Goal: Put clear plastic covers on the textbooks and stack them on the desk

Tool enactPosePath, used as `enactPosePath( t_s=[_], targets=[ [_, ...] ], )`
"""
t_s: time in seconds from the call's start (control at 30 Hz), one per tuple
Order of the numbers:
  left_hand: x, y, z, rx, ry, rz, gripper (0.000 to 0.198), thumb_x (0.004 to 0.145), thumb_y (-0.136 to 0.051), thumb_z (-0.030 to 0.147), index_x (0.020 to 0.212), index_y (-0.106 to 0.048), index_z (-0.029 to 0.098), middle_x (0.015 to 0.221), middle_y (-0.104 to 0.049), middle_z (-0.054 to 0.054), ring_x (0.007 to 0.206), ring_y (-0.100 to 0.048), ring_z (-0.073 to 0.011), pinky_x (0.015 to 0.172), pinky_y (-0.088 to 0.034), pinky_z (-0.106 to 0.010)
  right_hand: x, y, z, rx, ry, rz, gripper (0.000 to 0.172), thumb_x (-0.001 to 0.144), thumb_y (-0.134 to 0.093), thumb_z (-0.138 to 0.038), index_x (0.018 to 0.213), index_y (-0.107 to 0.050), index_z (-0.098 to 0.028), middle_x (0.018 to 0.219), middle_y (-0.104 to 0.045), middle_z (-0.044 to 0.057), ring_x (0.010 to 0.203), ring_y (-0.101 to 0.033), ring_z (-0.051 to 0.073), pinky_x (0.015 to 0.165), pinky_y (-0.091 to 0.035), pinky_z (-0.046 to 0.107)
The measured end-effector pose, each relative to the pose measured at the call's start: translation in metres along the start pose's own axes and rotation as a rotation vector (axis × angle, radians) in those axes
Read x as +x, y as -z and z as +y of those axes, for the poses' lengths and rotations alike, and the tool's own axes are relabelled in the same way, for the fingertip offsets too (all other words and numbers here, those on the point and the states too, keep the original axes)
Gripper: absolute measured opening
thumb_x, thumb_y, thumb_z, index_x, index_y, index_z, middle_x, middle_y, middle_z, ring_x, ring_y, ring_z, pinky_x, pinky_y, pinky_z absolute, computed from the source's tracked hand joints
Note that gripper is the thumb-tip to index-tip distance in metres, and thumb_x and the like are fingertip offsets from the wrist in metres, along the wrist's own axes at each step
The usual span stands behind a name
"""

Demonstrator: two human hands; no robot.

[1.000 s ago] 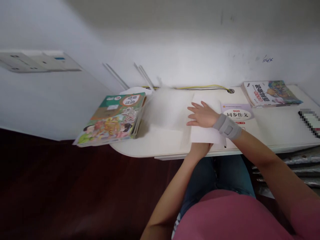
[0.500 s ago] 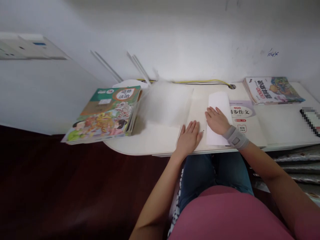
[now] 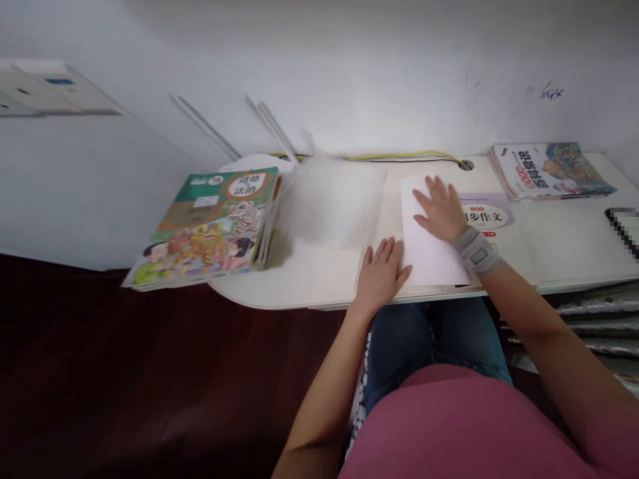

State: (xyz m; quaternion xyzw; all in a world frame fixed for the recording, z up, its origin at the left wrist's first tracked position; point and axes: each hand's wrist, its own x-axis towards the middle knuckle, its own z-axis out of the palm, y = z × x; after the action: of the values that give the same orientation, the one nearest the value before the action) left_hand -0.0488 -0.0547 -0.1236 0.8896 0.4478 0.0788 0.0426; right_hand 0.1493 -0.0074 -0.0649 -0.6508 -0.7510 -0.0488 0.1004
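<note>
My left hand lies flat with its fingers spread, at the lower left part of a pale sheet on the desk. On a white paper flap rests my right hand, palm down, fingers apart, with a grey wristband at the wrist. The flap lies over the left part of a light-coloured workbook whose purple title oval shows to the right of the hand. Whether the flap is a book cover or a loose sheet, I cannot tell. Left of my hands is a blurred translucent sheet.
A stack of textbooks overhangs the left end of the white desk. Another book stack sits at the back right, with a pixelated dark-edged object below it. A yellow cable runs along the wall into a round hole.
My right hand has slid upward and its fingers have spread wider. The white flap now covers a broader area, its left edge further left. My left hand stays about where it was.
</note>
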Motion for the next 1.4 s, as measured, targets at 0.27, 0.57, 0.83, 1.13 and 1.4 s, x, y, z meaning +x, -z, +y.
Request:
enactPosePath(
  t_s=[0.27, 0.57, 0.83, 1.13, 1.4],
  targets=[
    [-0.001, -0.002, 0.000, -0.011, 0.010, 0.024, 0.061, 0.095, -0.033, 0.047, 0.144, -0.035, 0.010, 0.150, -0.036, -0.014, 0.141, -0.030, -0.0258, 0.114, -0.024, -0.049, 0.027, -0.031, 0.059, 0.143, -0.207, -0.070, 0.084, 0.077, -0.061, -0.055, 0.145, -0.033, -0.013, 0.150, -0.028, 0.023, 0.139, -0.021, 0.045, 0.104, -0.028, 0.062],
    [-0.002, 0.001, 0.004, -0.014, 0.040, 0.021, 0.071, 0.094, -0.025, 0.057, 0.144, -0.035, 0.006, 0.150, -0.035, -0.018, 0.141, -0.030, -0.0291, 0.114, -0.024, -0.049, 0.025, -0.039, 0.046, 0.101, -0.191, 0.010, 0.070, 0.075, -0.065, -0.045, 0.133, -0.045, -0.014, 0.148, -0.030, 0.022, 0.137, -0.020, 0.048, 0.102, -0.028, 0.065],
    [-0.001, -0.001, 0.003, -0.012, 0.037, 0.027, 0.076, 0.093, -0.023, 0.061, 0.145, -0.033, 0.007, 0.151, -0.034, -0.018, 0.141, -0.028, -0.0292, 0.114, -0.023, -0.050, 0.020, -0.030, 0.032, 0.082, -0.186, -0.055, 0.056, 0.074, -0.066, -0.035, 0.121, -0.052, -0.010, 0.148, -0.028, 0.025, 0.139, -0.017, 0.046, 0.104, -0.026, 0.064],
    [-0.002, 0.001, 0.003, -0.019, 0.027, 0.019, 0.076, 0.092, -0.026, 0.062, 0.146, -0.031, 0.009, 0.151, -0.033, -0.018, 0.141, -0.028, -0.0296, 0.114, -0.023, -0.050, 0.020, -0.030, 0.032, 0.086, -0.185, -0.078, 0.055, 0.077, -0.064, -0.036, 0.121, -0.053, -0.005, 0.148, -0.029, 0.027, 0.140, -0.021, 0.043, 0.107, -0.029, 0.056],
    [-0.001, 0.001, 0.003, -0.016, 0.036, 0.013, 0.076, 0.092, -0.027, 0.061, 0.145, -0.032, 0.008, 0.151, -0.034, -0.017, 0.141, -0.029, -0.0284, 0.115, -0.023, -0.048, 0.023, -0.040, 0.045, 0.086, -0.144, -0.062, 0.052, 0.077, -0.061, -0.039, 0.114, -0.059, -0.002, 0.145, -0.034, 0.027, 0.137, -0.025, 0.043, 0.109, -0.028, 0.058]
  ],
)
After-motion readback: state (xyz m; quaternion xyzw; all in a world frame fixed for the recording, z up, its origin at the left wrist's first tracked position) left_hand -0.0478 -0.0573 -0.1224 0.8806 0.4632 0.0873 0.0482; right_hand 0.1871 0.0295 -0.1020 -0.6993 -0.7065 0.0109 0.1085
